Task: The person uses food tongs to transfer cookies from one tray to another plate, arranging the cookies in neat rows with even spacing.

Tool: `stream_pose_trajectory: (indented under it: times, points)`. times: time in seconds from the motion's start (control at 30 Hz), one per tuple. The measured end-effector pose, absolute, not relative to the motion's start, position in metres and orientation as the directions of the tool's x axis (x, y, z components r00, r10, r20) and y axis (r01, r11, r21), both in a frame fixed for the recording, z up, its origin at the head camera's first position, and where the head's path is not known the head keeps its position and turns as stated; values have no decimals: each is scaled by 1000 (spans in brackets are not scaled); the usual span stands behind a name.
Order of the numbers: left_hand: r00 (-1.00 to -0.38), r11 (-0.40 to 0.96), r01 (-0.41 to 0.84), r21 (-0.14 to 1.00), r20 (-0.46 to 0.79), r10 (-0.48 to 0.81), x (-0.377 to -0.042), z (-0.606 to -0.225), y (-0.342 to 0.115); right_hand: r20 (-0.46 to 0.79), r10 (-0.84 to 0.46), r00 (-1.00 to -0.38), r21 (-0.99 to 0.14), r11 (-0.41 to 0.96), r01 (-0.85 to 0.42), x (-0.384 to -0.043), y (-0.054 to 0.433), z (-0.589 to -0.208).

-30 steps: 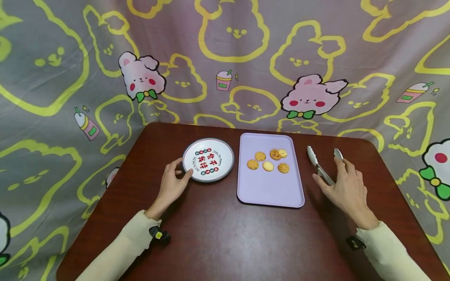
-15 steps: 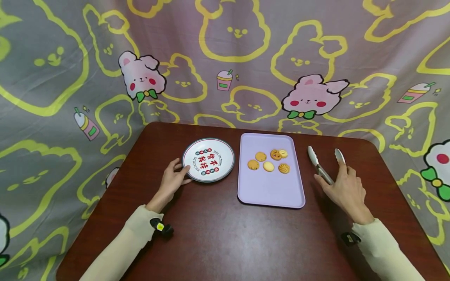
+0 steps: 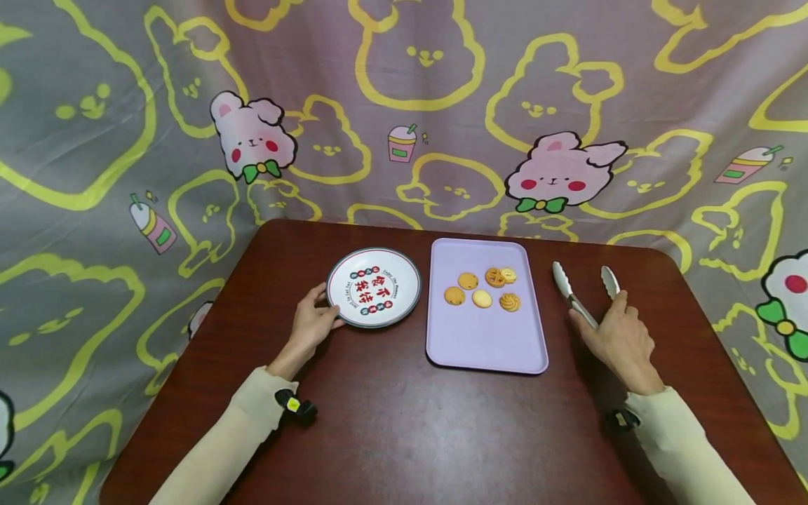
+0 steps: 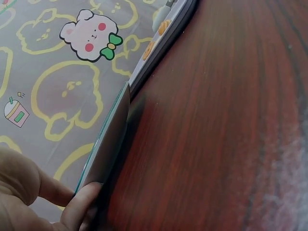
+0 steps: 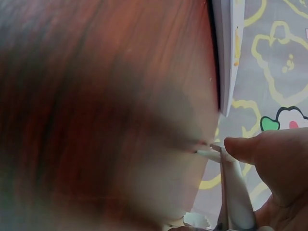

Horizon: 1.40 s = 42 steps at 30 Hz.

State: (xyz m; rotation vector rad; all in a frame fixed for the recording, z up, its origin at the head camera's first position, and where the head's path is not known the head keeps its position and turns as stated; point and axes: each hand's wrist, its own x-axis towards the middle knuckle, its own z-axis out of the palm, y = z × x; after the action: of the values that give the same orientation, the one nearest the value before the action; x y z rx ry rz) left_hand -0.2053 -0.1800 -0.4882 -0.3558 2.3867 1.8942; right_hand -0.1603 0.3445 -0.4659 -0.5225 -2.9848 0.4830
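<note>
Shifted slightly toward the body since a second ago, the right hand point(image 3: 623, 344) has thumb and fingers around the spread tongs point(image 3: 571, 298), though its blurred wrist view leaves the contact partly unclear. On the table point(image 3: 391, 421), the tray point(image 3: 486, 344) lies between tongs and plate point(image 3: 379, 259). Only the left wrist view shows the plate's underside, the left hand point(image 3: 311, 324) pinching its rim. Six biscuits point(image 3: 482, 299) sit on the tray.

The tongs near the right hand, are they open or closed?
The tongs are open: in the head view, their two scalloped tips stand apart beyond the right hand, with table showing between.
</note>
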Motion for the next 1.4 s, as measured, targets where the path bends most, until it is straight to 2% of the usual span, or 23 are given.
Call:
stream_pose_trajectory:
  times: [0.27,1.4]
  points:
    - [-970,227,-225,947,-196,-143,-205,-488,-178,-10,377,-926,-315,878,361,-162,346,-471]
    - [-968,99,-239,966,-229,-98,-203,-493,-168,-48,417,-908,-356,842,405,-161,357,-465]
